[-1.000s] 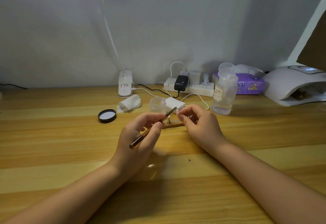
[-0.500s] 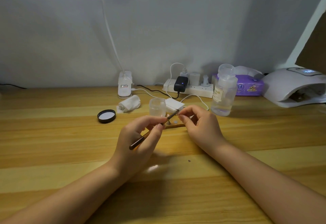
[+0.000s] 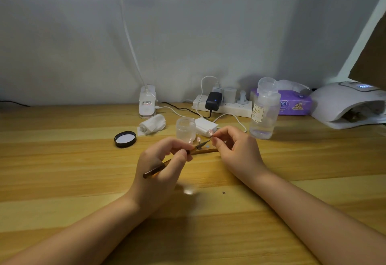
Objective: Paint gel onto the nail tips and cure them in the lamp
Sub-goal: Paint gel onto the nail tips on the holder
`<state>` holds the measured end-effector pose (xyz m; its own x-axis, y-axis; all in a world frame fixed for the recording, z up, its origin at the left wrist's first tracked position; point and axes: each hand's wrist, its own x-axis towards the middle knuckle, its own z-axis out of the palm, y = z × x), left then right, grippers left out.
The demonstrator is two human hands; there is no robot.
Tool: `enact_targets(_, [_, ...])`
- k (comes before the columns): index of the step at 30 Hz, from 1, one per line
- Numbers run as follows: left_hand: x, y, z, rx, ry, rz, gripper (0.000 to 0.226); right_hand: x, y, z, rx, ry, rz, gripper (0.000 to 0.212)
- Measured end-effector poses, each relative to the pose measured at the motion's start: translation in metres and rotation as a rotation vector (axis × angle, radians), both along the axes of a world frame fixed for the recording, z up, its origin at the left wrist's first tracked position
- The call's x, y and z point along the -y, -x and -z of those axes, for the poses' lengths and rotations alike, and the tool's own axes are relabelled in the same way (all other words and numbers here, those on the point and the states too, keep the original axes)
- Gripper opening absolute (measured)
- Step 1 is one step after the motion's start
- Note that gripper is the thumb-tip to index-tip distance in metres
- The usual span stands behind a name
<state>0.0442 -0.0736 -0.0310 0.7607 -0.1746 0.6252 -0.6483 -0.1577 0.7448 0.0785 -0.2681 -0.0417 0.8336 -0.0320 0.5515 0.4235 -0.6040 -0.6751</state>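
Reading "NAIL", clear bottle (image 3: 264,112) label

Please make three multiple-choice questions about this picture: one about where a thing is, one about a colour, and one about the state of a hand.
1. Where is the black lid?
A. on the small clear jar
B. on the table, left of the jar
C. inside the nail lamp

2. What colour is the tissue pack?
A. purple
B. green
C. orange

3. What is the left hand doing?
A. resting flat on the table
B. gripping the brush
C. lifting the clear bottle

Key: 1 B, the lid lies flat on the wood, apart from the open jar. 2 A, its wrapper is plainly purple. 3 B, its fingers are curled round the brush handle, the tip pointing toward the right hand.
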Motion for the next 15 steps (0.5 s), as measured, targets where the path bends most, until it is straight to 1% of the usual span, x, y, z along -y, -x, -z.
enact_targets(3, [0.0005,0.0008,-0.0003,0.000,0.034,-0.015,0.030,-0.0001,0.0004,-0.0003,-0.005,-0.007,-0.005,0.011])
enact_targets(6, [0.0020,-0.0007,0.0000,0.017,-0.002,-0.019,0.019,-0.0007,0.0007,-0.0008,-0.017,0.011,-0.020,0.009])
enact_targets(9, [0.0012,-0.0025,0.0026,0.024,-0.032,-0.006,0.022,-0.0003,0.0006,-0.0011,-0.025,0.015,-0.026,0.011])
enact_targets(13, [0.0001,-0.0009,0.0030,0.028,-0.023,0.008,0.029,0.0000,0.0002,-0.0012,-0.037,0.011,-0.013,0.012])
enact_targets(15, [-0.0004,0.0000,0.0031,0.022,-0.002,0.015,0.029,-0.0002,0.0005,-0.0013,-0.038,0.001,-0.018,0.013])
